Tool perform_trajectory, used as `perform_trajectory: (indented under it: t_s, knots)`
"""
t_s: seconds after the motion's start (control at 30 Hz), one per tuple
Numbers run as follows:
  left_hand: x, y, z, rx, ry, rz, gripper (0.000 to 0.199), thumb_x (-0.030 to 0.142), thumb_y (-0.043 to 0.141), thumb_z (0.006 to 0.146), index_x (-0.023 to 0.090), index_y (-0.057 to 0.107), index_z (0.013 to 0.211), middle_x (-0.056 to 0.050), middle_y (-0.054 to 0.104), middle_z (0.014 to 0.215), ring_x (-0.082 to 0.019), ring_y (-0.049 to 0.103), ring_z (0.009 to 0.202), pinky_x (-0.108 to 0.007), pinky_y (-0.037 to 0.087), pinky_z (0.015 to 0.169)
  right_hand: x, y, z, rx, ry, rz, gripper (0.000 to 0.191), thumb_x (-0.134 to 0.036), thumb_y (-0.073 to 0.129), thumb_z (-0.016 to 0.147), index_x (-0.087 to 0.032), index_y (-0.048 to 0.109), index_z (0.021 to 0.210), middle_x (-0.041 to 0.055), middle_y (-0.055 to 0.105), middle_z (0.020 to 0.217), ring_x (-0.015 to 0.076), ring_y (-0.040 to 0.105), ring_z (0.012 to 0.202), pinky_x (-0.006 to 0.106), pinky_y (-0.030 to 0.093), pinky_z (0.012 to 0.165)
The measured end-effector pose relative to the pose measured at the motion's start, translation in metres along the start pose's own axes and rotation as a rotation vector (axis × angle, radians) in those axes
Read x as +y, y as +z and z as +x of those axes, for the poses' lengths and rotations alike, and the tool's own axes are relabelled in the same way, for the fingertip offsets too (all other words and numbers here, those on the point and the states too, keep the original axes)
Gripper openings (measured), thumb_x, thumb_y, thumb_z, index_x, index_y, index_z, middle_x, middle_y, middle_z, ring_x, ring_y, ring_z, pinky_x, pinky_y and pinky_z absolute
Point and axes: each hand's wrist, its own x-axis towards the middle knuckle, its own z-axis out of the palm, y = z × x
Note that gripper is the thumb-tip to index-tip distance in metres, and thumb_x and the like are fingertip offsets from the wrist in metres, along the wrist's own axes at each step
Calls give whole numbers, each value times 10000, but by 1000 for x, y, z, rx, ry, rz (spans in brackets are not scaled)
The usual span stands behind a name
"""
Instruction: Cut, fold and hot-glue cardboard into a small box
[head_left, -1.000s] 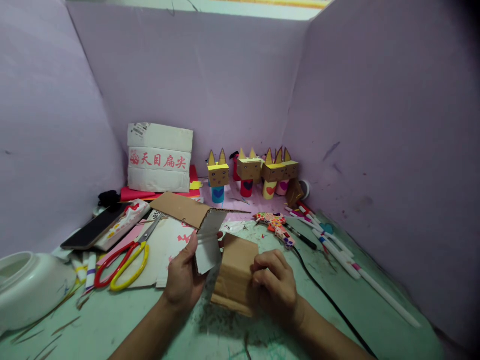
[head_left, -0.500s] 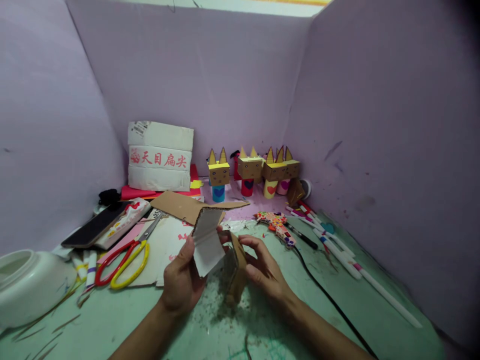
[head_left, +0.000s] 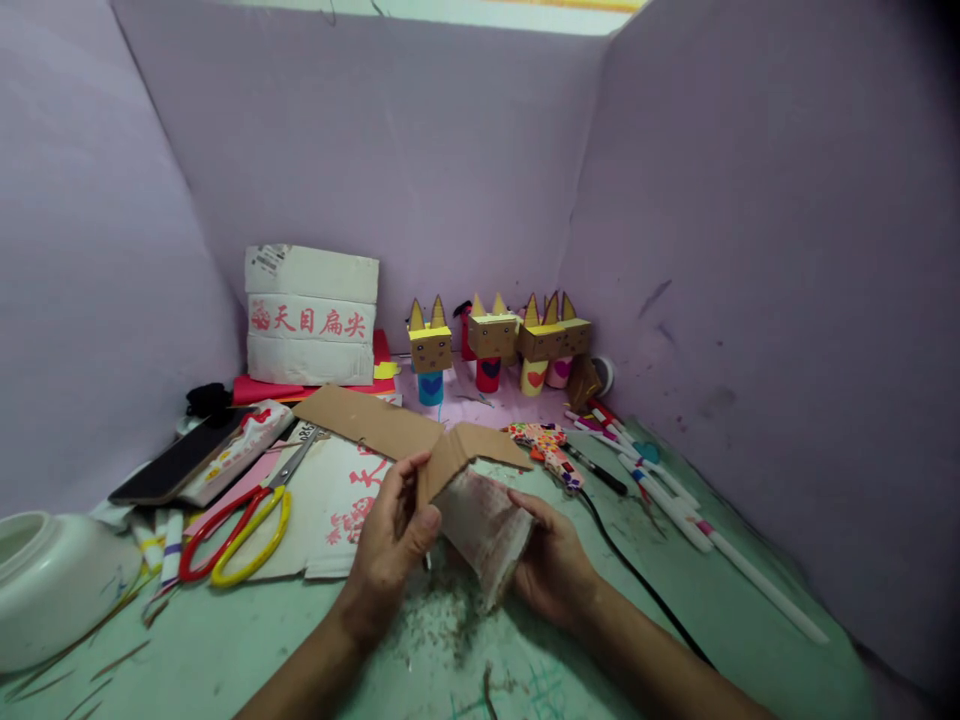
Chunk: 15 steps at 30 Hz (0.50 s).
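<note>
Over the middle of the table I hold folded cardboard (head_left: 448, 462), brown on one face and pale grey-white on the other. My left hand (head_left: 394, 545) grips its left side, thumb in front and fingers behind. My right hand (head_left: 556, 562) is closed around the right end of the pale section (head_left: 484, 525), which shows brownish stains; some of those fingers are hidden. A flap points away to the right. Whether this is one strip or two pieces together, I cannot tell. Just behind lies a flat brown cardboard piece (head_left: 367, 420).
Red-and-yellow scissors (head_left: 247, 525), a phone (head_left: 184, 455) and a white jar (head_left: 56, 590) are on the left. A patterned glue gun (head_left: 551, 455) with its black cord and several markers (head_left: 667, 500) lie right. Several box-headed figures (head_left: 431, 350) stand at the back beside a white cardboard panel (head_left: 311, 315).
The cardboard has been turned, so its brown outside now faces up on the left and the pale face shows toward the right hand. The view has shifted slightly.
</note>
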Motion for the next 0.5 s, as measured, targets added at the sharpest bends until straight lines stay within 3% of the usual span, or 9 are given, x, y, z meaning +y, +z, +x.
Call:
perform_trajectory:
  t_s: [0.13, 0.33, 0.5]
  knots:
    - [-7, 0, -4, 3, 42, 299, 512, 347, 727, 737, 199, 577, 1204, -124, 548, 1293, -334, 452, 1237, -406, 291, 1056, 6, -2, 0, 53, -12, 15, 284, -298, 644, 663, -210, 640, 933, 53, 743, 822, 276, 692, 822, 428, 526, 770]
    - [-8, 2, -4, 79, 50, 447, 472, 283, 765, 676, 203, 634, 1123, -131, 560, 1252, -346, 421, 1238, -433, 234, 1081, 6, -2, -1, 15, -62, -102, 255, -402, 672, 722, -210, 644, 887, 50, 721, 798, 249, 683, 788, 392, 530, 748]
    - [-14, -2, 2, 29, -79, 389, 485, 365, 748, 694, 213, 612, 1133, -135, 585, 1222, -368, 453, 1212, -459, 285, 1044, 8, -2, 2, 3, -121, -191, 347, -164, 738, 594, -207, 662, 930, 33, 722, 862, 224, 679, 819, 365, 521, 808]
